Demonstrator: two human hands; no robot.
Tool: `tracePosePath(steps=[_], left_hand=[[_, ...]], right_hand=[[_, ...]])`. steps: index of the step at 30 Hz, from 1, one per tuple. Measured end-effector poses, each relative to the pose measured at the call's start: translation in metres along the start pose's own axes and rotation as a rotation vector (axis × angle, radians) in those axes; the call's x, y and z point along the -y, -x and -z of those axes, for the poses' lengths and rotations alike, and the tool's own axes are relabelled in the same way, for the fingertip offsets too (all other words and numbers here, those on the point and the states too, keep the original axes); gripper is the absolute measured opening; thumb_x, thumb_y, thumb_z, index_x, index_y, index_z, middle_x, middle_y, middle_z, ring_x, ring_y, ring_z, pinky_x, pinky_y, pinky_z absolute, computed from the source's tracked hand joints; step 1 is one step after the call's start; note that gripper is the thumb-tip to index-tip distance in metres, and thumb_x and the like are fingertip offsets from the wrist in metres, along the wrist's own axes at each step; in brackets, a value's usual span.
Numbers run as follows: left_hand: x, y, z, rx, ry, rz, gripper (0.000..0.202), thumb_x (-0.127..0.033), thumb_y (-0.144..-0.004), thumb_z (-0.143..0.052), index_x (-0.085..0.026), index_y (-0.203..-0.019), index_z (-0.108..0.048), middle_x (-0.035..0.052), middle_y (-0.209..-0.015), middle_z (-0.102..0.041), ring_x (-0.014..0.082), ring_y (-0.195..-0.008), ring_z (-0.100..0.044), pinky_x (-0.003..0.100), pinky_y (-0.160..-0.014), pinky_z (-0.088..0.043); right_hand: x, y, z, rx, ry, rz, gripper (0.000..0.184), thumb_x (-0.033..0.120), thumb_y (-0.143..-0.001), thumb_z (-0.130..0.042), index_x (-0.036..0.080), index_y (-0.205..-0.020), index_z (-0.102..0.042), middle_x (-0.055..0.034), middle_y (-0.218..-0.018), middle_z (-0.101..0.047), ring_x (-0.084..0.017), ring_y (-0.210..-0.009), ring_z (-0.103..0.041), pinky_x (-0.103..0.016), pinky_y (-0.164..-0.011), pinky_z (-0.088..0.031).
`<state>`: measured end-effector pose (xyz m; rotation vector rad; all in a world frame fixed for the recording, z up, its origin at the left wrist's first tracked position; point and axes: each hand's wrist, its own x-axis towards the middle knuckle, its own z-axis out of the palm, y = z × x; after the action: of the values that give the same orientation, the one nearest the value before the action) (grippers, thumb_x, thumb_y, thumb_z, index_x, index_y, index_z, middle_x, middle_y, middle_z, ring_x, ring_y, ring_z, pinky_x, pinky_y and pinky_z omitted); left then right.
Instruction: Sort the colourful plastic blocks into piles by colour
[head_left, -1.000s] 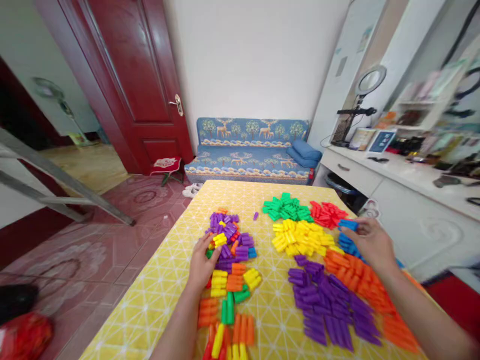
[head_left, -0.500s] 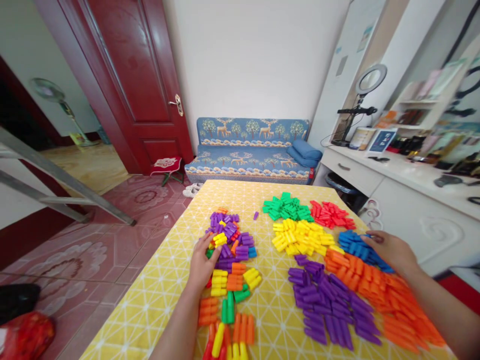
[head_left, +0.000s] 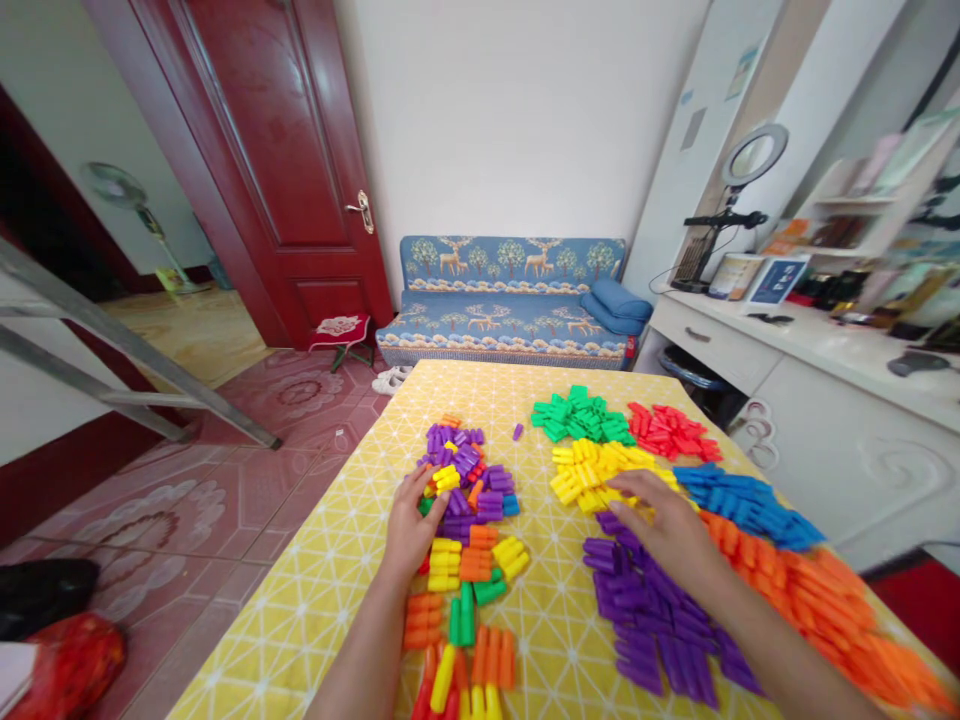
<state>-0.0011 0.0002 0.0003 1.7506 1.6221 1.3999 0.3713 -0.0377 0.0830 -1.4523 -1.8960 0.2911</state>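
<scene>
My left hand (head_left: 409, 530) lies on the left edge of a mixed heap of coloured plastic blocks (head_left: 469, 520), fingers curled against the pieces; what it grips is hidden. My right hand (head_left: 664, 525) hovers palm down with fingers stretched over the purple pile (head_left: 645, 610), just below the yellow pile (head_left: 592, 470). Sorted piles surround it: green (head_left: 577, 415), red (head_left: 671, 430), blue (head_left: 742, 495) and orange (head_left: 810, 590). All rest on a table with a yellow patterned cloth (head_left: 337, 580).
A single purple block (head_left: 517, 431) lies apart near the table's far side. A blue patterned sofa (head_left: 510, 300) stands against the back wall. A red door (head_left: 285, 170) is at left, a white counter with a ring light (head_left: 754, 160) at right.
My right hand set a blue block down on the blue pile at the right, then swept left over the purple pile. My left hand stayed on the mixed heap.
</scene>
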Motion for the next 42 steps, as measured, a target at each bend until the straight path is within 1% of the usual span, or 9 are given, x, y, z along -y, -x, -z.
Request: tracePosePath(steps=[3,6,11,14,21,24,29,36,42], left_hand=[[-0.002,0.000,0.002,0.001,0.013,0.004,0.043,-0.043,-0.082,-0.062,-0.021,-0.119,-0.067,0.0129,-0.134,-0.058,0.0284,-0.128,-0.051,0.050,-0.112,-0.035],[-0.006,0.000,0.003,-0.023,0.046,0.004,0.040,-0.042,-0.083,-0.061,-0.021,-0.116,-0.068,0.0122,-0.131,-0.061,0.0278,-0.125,-0.053,0.049,-0.111,-0.036],[-0.011,0.000,0.004,-0.030,0.078,0.001,0.037,-0.041,-0.084,-0.061,-0.022,-0.115,-0.069,0.0116,-0.130,-0.061,0.0269,-0.125,-0.053,0.048,-0.110,-0.037],[-0.013,0.001,0.004,-0.009,0.073,-0.008,0.037,-0.040,-0.084,-0.061,-0.024,-0.116,-0.069,0.0102,-0.132,-0.059,0.0266,-0.127,-0.052,0.047,-0.111,-0.036],[-0.016,0.002,0.004,0.013,0.078,-0.006,0.038,-0.040,-0.084,-0.062,-0.024,-0.117,-0.069,0.0099,-0.132,-0.059,0.0268,-0.128,-0.051,0.047,-0.112,-0.036],[-0.016,0.002,0.004,0.012,0.080,0.000,0.038,-0.041,-0.083,-0.063,-0.023,-0.116,-0.069,0.0101,-0.132,-0.059,0.0268,-0.128,-0.051,0.047,-0.112,-0.036],[-0.016,0.001,0.005,0.012,0.059,-0.004,0.038,-0.040,-0.084,-0.062,-0.022,-0.117,-0.068,0.0112,-0.131,-0.059,0.0265,-0.127,-0.051,0.047,-0.112,-0.036],[-0.014,0.001,0.004,0.012,0.068,-0.002,0.039,-0.041,-0.083,-0.062,-0.021,-0.116,-0.068,0.0120,-0.133,-0.058,0.0269,-0.127,-0.051,0.048,-0.112,-0.036],[-0.011,0.000,0.003,0.015,0.069,0.005,0.039,-0.043,-0.082,-0.063,-0.023,-0.116,-0.069,0.0099,-0.132,-0.059,0.0272,-0.128,-0.051,0.047,-0.112,-0.036]], right_hand=[[0.050,0.024,-0.056,0.190,-0.176,-0.006,0.027,0.024,-0.082,-0.054,0.020,-0.105,-0.069,-0.0079,-0.110,-0.065,-0.021,-0.101,-0.061,-0.036,-0.092,-0.048],[0.085,0.038,-0.094,0.221,-0.217,-0.012,0.031,0.014,-0.076,-0.053,0.020,-0.103,-0.069,-0.0081,-0.111,-0.065,-0.021,-0.107,-0.058,-0.038,-0.098,-0.045],[0.120,0.040,-0.121,0.223,-0.153,0.060,0.058,0.007,-0.065,-0.054,0.025,-0.119,-0.065,-0.0047,-0.128,-0.059,-0.024,-0.122,-0.046,-0.043,-0.108,-0.035],[0.129,0.043,-0.131,0.213,-0.099,0.044,0.056,0.011,-0.065,-0.061,0.028,-0.118,-0.065,-0.0050,-0.134,-0.054,-0.028,-0.126,-0.043,-0.048,-0.108,-0.032],[0.117,0.054,-0.145,0.081,-0.249,0.010,0.019,0.027,-0.086,-0.060,0.028,-0.102,-0.069,-0.0049,-0.104,-0.065,-0.024,-0.100,-0.058,-0.037,-0.089,-0.044],[0.113,0.055,-0.144,0.010,-0.436,-0.072,0.022,0.038,-0.091,-0.054,0.024,-0.103,-0.067,-0.0040,-0.100,-0.066,-0.022,-0.096,-0.060,-0.033,-0.086,-0.045],[0.112,0.051,-0.138,-0.065,-0.704,-0.304,0.032,0.049,-0.094,-0.047,0.019,-0.087,-0.059,0.0006,-0.078,-0.060,-0.016,-0.074,-0.056,-0.025,-0.068,-0.045],[0.108,0.050,-0.141,0.006,-0.898,-0.379,0.034,0.052,-0.092,-0.048,0.019,-0.092,-0.056,0.0006,-0.072,-0.062,-0.017,-0.066,-0.059,-0.026,-0.062,-0.047],[0.113,0.051,-0.135,-0.086,-0.744,-0.226,0.025,0.041,-0.089,-0.056,0.018,-0.095,-0.067,-0.0047,-0.093,-0.069,-0.020,-0.089,-0.064,-0.028,-0.080,-0.050]])
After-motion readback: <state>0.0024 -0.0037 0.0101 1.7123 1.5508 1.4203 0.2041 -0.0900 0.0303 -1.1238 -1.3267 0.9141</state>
